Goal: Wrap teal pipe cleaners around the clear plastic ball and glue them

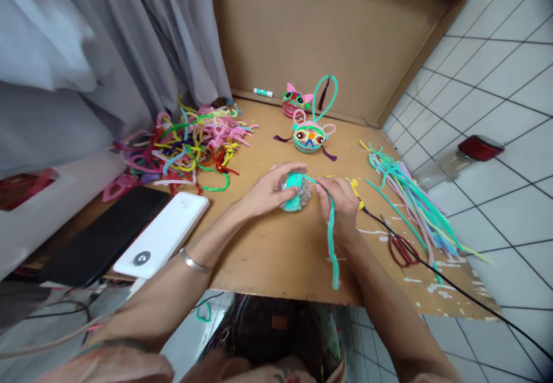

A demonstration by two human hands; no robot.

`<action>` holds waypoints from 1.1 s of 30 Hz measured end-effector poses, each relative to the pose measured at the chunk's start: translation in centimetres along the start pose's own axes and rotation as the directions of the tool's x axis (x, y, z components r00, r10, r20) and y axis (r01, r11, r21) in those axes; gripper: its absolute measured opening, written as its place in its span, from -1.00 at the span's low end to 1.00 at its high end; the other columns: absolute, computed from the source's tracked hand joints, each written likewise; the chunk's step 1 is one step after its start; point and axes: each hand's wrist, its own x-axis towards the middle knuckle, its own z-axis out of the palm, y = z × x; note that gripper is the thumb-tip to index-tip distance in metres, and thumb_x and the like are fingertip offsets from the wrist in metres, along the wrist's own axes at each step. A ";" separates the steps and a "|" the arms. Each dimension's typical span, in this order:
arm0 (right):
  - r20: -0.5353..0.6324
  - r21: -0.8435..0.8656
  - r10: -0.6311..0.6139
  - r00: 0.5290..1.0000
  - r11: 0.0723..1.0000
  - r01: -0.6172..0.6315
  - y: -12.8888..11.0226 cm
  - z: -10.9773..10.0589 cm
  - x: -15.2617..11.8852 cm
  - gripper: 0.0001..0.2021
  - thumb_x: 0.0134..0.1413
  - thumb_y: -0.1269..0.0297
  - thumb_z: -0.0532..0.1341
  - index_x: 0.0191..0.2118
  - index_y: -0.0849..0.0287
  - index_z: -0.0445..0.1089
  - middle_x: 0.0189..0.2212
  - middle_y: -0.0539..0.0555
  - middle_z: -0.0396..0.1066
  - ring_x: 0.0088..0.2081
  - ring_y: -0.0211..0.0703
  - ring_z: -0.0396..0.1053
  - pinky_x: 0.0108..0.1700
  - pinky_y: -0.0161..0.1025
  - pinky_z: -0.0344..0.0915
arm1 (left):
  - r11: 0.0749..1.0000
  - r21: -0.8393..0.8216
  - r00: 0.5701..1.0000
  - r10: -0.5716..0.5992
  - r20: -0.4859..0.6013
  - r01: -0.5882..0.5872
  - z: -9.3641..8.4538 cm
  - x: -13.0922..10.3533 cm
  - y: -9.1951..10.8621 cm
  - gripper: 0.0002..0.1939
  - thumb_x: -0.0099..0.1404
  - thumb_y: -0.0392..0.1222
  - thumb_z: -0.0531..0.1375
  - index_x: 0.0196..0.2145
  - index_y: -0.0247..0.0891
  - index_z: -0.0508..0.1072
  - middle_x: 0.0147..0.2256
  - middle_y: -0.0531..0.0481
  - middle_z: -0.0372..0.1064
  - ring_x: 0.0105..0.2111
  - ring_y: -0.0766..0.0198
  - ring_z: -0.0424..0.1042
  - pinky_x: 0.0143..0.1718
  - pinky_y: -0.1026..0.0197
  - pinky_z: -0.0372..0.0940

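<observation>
Over brown tabletop, the hands grip a ball (left) and turquoise strand (right).

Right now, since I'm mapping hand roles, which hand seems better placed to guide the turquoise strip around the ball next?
Probably the right hand: it grips the turquoise strip, leaving a loose tail, while the left hand holds the partly wrapped ball.
</observation>
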 end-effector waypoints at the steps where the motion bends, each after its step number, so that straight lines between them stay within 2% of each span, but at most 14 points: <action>1: -0.014 0.010 0.013 1.000 1.000 -0.013 0.0 -0.1 0.0 -0.76 0.34 0.24 0.10 -0.19 0.15 0.52 -0.33 0.11 0.51 -0.27 -0.13 0.45 -0.16 -0.16 0.38 | 1.000 0.000 1.000 -0.002 0.002 0.002 0.0 0.0 -0.1 -0.49 0.26 -0.17 0.21 0.17 -0.25 0.37 0.17 -0.21 0.38 0.19 -0.02 0.34 0.28 -0.14 0.17; 9: 0.000 0.169 0.001 1.000 0.986 -0.001 -0.4 0.0 0.0 -0.81 0.31 0.35 0.13 -0.24 0.12 0.51 -0.36 0.05 0.53 -0.32 -0.17 0.46 -0.23 -0.19 0.39 | 1.000 0.007 1.000 -0.007 0.007 0.007 -0.1 0.0 -0.3 -0.49 0.26 -0.15 0.23 0.16 -0.22 0.39 0.16 -0.21 0.39 0.18 -0.03 0.36 0.26 -0.15 0.19; 15: 0.057 0.143 -0.047 0.997 0.989 0.038 -0.2 0.2 -0.2 -0.80 0.31 0.35 0.12 -0.28 0.14 0.49 -0.36 0.09 0.49 -0.30 -0.15 0.44 -0.21 -0.17 0.39 | 1.000 0.025 1.000 -0.019 0.006 0.019 -0.2 -0.1 -0.5 -0.48 0.25 -0.19 0.22 0.18 -0.20 0.39 0.14 -0.19 0.40 0.16 0.00 0.36 0.24 -0.15 0.20; 19: 0.099 0.158 -0.064 0.993 0.986 0.048 -0.3 0.2 -0.3 -0.79 0.32 0.34 0.11 -0.23 0.14 0.51 -0.32 0.10 0.48 -0.27 -0.14 0.43 -0.18 -0.16 0.38 | 0.998 0.052 0.999 -0.021 0.030 0.019 -0.3 0.0 -0.3 -0.48 0.25 -0.19 0.22 0.18 -0.20 0.39 0.15 -0.19 0.39 0.15 0.01 0.36 0.24 -0.15 0.21; 26: 0.080 0.125 -0.107 0.991 0.987 0.097 0.0 0.5 -0.5 -0.81 0.32 0.35 0.12 -0.20 0.13 0.50 -0.31 0.09 0.48 -0.27 -0.14 0.41 -0.20 -0.16 0.35 | 0.994 0.113 0.998 0.004 0.064 -0.011 -0.8 0.2 0.2 -0.52 0.30 -0.11 0.21 0.16 -0.19 0.40 0.12 -0.16 0.41 0.13 0.04 0.37 0.24 -0.12 0.21; 33: 0.108 0.138 -0.098 0.989 0.987 0.083 0.0 0.6 -0.6 -0.79 0.36 0.31 0.09 -0.19 0.09 0.49 -0.29 0.08 0.47 -0.26 -0.14 0.40 -0.17 -0.15 0.34 | 0.983 0.181 0.992 -0.009 0.125 -0.014 -1.2 0.2 0.7 -0.52 0.34 -0.04 0.18 0.17 -0.21 0.39 0.16 -0.16 0.38 0.16 0.03 0.34 0.27 -0.10 0.19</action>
